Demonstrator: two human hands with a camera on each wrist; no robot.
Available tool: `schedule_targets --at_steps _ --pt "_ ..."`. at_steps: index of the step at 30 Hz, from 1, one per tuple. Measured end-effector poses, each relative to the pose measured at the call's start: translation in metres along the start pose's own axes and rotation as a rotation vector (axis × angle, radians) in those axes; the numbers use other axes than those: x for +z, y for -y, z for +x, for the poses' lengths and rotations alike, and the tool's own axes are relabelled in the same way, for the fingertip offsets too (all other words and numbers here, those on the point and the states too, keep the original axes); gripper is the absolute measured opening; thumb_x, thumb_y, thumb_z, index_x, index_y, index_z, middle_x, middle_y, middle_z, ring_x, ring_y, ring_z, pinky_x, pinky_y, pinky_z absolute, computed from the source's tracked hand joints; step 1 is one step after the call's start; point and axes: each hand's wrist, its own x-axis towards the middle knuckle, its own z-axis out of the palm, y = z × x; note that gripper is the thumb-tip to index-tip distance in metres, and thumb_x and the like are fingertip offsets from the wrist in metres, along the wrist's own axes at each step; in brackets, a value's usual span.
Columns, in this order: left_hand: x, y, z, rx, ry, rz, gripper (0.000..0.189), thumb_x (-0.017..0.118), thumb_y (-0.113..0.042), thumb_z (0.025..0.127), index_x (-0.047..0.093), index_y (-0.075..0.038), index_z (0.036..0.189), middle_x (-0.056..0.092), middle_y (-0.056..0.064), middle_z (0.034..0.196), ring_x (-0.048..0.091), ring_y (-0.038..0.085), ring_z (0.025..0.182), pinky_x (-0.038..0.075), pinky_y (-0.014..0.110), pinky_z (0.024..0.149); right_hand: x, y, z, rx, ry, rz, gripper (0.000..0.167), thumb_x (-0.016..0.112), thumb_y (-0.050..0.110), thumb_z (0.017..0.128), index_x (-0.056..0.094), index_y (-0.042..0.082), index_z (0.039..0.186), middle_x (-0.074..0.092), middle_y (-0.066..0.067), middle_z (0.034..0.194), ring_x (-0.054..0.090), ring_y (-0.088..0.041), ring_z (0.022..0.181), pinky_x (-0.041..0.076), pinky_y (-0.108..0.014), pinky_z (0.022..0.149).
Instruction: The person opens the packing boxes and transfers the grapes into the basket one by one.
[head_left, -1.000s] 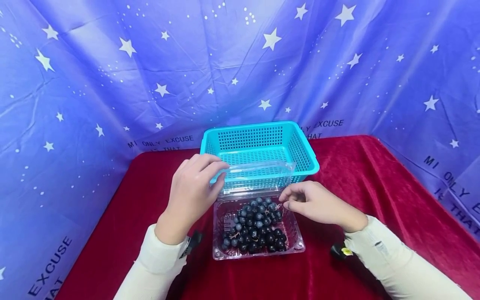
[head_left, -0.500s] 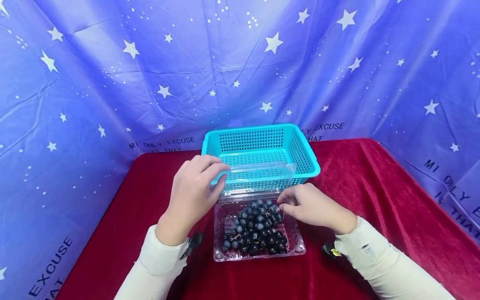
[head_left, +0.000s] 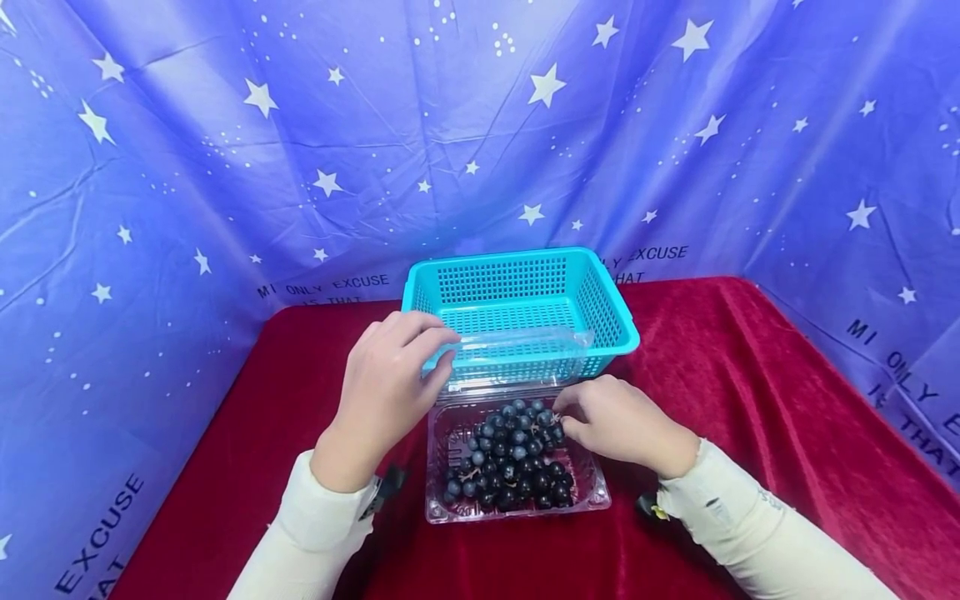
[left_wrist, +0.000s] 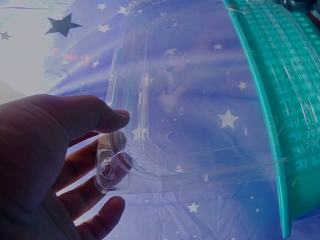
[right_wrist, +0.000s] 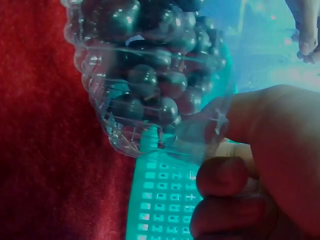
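Observation:
A dark bunch of grapes (head_left: 510,458) lies in a clear plastic clamshell box (head_left: 517,514), whose hinged lid (head_left: 517,354) stands raised at the back. With thumb and fingers my left hand (head_left: 390,392) pinches the lid's left corner; in the left wrist view the thumb (left_wrist: 112,119) presses the clear plastic from one side and fingers lie behind it. At the box's back right corner, my right hand (head_left: 622,421) has thumb and forefinger at the stem (head_left: 556,418), pinching its end. Seen through the box wall in the right wrist view, those fingertips look blurred beside the grapes (right_wrist: 142,80).
A turquoise mesh basket (head_left: 626,321) stands right behind the box, partly covered by the raised lid. Red velvet cloth (head_left: 712,358) spreads over the table. A blue star-patterned curtain (head_left: 420,125) hangs close behind and along the sides.
My right hand has moved leftward and slightly down, its fingertips coming in to the grape stem. The left hand still holds the lid in the same place.

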Motion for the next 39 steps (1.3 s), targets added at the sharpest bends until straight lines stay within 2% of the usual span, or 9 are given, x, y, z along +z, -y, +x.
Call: schedule_targets --at_steps 6,11,19,31,39 --pt "-0.0007 -0.0005 0.0012 0.002 -0.009 0.004 0.015 0.074 -0.01 0.089 0.08 -0.016 0.101 0.074 0.0 0.102 0.067 0.02 0.089 0.047 0.034 0.064 0.0036 0.0005 0.0002 -0.007 -0.031 -0.078 0.018 0.071 0.017 0.085 0.08 0.018 0.101 0.073 0.01 0.082 0.06 -0.006 0.071 0.049 -0.03 0.062" --pt "-0.0015 -0.0005 0.0024 0.004 -0.011 0.004 0.014 0.073 -0.01 0.089 0.08 -0.016 0.1 0.074 -0.001 0.102 0.066 0.02 0.088 0.047 0.034 0.063 0.0063 0.0006 -0.0012 -0.013 -0.04 -0.131 0.017 0.073 0.017 0.086 0.079 0.02 0.101 0.075 0.007 0.088 0.065 -0.009 0.075 0.052 -0.031 0.061" --pt "-0.002 -0.0013 0.0041 0.011 -0.02 0.006 0.013 0.071 -0.01 0.09 0.08 -0.015 0.099 0.074 0.0 0.1 0.066 0.02 0.087 0.046 0.035 0.063 0.0053 0.0 -0.0018 -0.023 -0.067 -0.137 0.007 0.074 0.018 0.085 0.076 0.024 0.087 0.07 0.013 0.081 0.063 -0.006 0.069 0.052 -0.031 0.058" --pt "-0.0025 -0.0012 0.0028 0.0 -0.012 0.006 0.013 0.071 -0.01 0.091 0.08 -0.015 0.099 0.075 0.0 0.101 0.066 0.02 0.087 0.047 0.034 0.063 -0.001 -0.0001 -0.0042 -0.06 -0.068 -0.123 0.009 0.077 0.021 0.087 0.074 0.028 0.083 0.066 0.016 0.077 0.057 -0.002 0.065 0.049 -0.028 0.057" --pt "-0.0009 0.0004 0.0004 -0.002 -0.004 0.003 0.013 0.071 -0.01 0.091 0.08 -0.016 0.098 0.075 -0.001 0.101 0.066 0.02 0.086 0.046 0.034 0.063 -0.0007 0.0034 -0.0065 -0.099 -0.083 -0.109 0.009 0.077 0.021 0.087 0.072 0.027 0.082 0.062 0.016 0.08 0.057 -0.003 0.072 0.05 -0.027 0.061"
